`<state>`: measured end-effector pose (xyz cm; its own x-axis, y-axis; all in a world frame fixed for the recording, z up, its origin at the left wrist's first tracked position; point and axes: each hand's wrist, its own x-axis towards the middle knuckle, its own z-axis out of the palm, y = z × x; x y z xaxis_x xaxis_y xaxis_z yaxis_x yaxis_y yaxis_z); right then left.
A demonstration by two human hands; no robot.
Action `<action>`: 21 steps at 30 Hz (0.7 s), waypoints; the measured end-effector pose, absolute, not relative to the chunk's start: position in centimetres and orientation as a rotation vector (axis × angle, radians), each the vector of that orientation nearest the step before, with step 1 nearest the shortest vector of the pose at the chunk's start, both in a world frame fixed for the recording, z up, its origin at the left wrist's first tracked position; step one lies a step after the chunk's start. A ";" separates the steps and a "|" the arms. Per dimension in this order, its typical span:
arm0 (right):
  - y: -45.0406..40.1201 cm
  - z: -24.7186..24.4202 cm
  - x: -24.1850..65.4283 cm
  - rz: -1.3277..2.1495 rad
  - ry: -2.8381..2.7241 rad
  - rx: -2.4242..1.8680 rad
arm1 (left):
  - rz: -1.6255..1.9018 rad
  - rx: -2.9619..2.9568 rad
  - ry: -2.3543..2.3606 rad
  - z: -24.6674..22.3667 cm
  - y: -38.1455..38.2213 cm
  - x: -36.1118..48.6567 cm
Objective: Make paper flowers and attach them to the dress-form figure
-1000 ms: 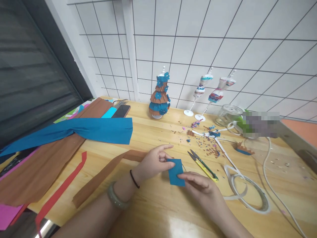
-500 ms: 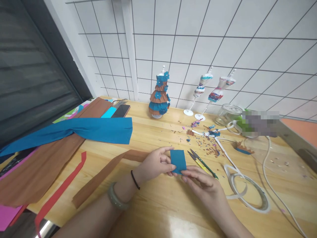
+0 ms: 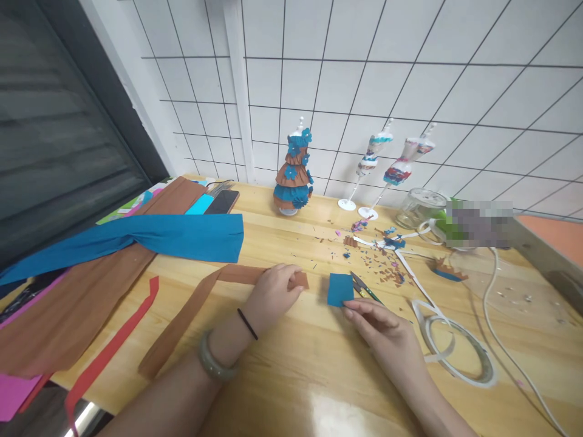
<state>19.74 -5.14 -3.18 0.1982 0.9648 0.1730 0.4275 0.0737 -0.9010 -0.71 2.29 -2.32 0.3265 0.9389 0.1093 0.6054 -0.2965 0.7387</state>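
Note:
Between the thumb and fingertips of my right hand (image 3: 387, 328) is the lower corner of a blue paper square (image 3: 340, 290). My left hand (image 3: 276, 297) curls around a long brown crepe paper strip (image 3: 182, 328). The strip's short end pokes out past my fingers, and the rest trails left across the table. Thread snips (image 3: 368, 287) with yellow and green handles lie just behind the square, partly covered by it and by my right hand.
A small dress form (image 3: 294, 176) in blue and brown ruffles stands at the back, beside two barer forms (image 3: 407, 161). Wide blue crepe paper (image 3: 195, 237) and a red strip (image 3: 113, 340) lie left. Paper scraps (image 3: 387, 267), a tape roll (image 3: 485, 364) and a glass jar (image 3: 421, 206) are right.
My hands have separated. The blue square moved right with my right hand, leaving my left fingers. My left hand went slightly left, and the brown strip's end now shows past it.

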 end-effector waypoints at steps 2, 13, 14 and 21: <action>-5.2 -3.2 19.6 0.731 -1.425 -1.493 | 0.722 2.063 1.373 -2.6 2.8 -1.1; -5.7 -2.6 18.6 0.517 -2.089 -1.273 | 0.808 2.272 1.259 -0.9 1.8 -0.4; -5.8 -2.6 18.6 0.492 -2.088 -1.301 | 0.781 2.301 1.225 -0.8 1.5 -0.2; -5.7 -2.3 18.7 0.482 -2.112 -1.310 | 0.717 2.342 1.381 -1.7 1.9 -0.4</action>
<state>18.71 -5.67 -2.35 -0.3327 0.8947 0.2982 0.6765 0.4467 -0.5855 -0.37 1.90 -1.69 0.4041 0.8787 0.2541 0.7135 -0.4766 0.5135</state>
